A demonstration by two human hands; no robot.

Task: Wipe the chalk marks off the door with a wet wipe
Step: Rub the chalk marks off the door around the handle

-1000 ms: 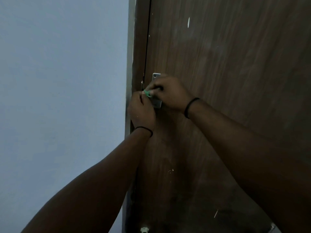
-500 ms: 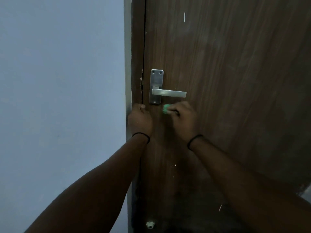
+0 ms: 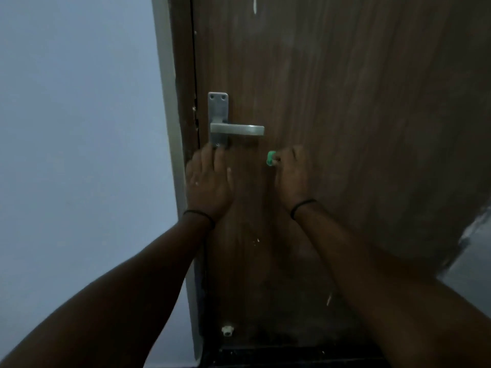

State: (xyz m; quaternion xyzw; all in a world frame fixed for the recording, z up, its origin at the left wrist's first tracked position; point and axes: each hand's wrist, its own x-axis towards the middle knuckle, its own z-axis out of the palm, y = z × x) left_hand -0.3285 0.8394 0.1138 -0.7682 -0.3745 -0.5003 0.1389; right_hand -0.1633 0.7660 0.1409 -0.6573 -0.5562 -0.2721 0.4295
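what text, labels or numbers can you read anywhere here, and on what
None: no readable text shows.
The door bears only pale marks, not letters.
The handle plate shows screws, no brand.
The green thing pinched by the right hand is too small and blurred to read.

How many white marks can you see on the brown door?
3, maybe more in the dim light. One streak is at the top of the door, small specks sit between the two wrists, and one streak is low down by the right arm.
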